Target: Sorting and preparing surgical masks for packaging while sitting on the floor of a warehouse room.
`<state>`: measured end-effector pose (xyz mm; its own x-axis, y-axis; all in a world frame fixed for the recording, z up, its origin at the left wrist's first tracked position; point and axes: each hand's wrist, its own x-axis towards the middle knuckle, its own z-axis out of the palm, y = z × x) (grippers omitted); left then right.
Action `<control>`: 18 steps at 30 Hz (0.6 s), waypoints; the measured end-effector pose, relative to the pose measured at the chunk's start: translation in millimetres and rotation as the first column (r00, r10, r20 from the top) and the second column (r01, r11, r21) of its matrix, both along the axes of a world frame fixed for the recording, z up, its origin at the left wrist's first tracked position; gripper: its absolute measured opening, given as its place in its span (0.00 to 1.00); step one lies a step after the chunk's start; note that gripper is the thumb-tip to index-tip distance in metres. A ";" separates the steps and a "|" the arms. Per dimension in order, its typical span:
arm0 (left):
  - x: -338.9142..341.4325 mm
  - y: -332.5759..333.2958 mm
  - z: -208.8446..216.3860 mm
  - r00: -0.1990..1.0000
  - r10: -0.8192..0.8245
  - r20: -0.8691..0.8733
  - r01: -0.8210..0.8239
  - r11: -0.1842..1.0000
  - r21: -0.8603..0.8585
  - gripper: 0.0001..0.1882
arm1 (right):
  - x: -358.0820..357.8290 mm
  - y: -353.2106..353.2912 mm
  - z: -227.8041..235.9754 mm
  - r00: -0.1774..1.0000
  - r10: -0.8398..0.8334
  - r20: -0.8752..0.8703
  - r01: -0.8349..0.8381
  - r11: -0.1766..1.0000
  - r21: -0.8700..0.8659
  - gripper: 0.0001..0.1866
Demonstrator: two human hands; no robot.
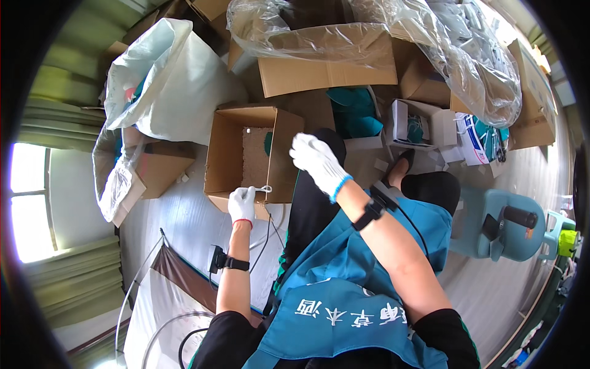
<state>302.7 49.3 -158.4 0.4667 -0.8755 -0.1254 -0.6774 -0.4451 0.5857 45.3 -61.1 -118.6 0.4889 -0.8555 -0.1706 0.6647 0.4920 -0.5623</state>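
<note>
My left hand (241,205), in a white knit glove, is closed at the near edge of an open cardboard box (222,147). A thin white cord loop (264,189) sticks out from its fingertips over the box. My right hand (314,158), in a white glove with a blue cuff, hovers above my leg, just right of the box. Its fingers are curled together, and whatever they may hold is hidden. Inside the box lie a small green piece (268,142) by the right wall and a tiny white bit (247,130).
Left of the box stand a large white sack (190,92) and a plastic-lined carton (163,169). Beyond are big plastic-lined cartons (329,71), green fabric (354,114) and a small white-flapped box (439,126). A blue-grey stool (510,240) is at right.
</note>
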 end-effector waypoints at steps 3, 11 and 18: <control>-4.7 8.0 5.4 0.997 0.001 -0.071 0.000 1.000 0.016 0.14 | -19.3 39.4 37.6 0.960 -0.064 -0.272 0.111 0.980 0.163 0.11; -67.0 -86.9 79.2 0.923 -0.331 0.195 0.372 0.898 -0.236 0.04 | -109.5 141.5 -50.1 0.748 0.144 -0.648 0.333 0.763 0.554 0.14; -133.0 -280.6 200.9 0.899 -0.383 0.213 0.410 0.562 -0.719 0.11 | -97.5 132.6 -25.0 0.587 0.174 -0.790 0.131 0.943 0.305 0.17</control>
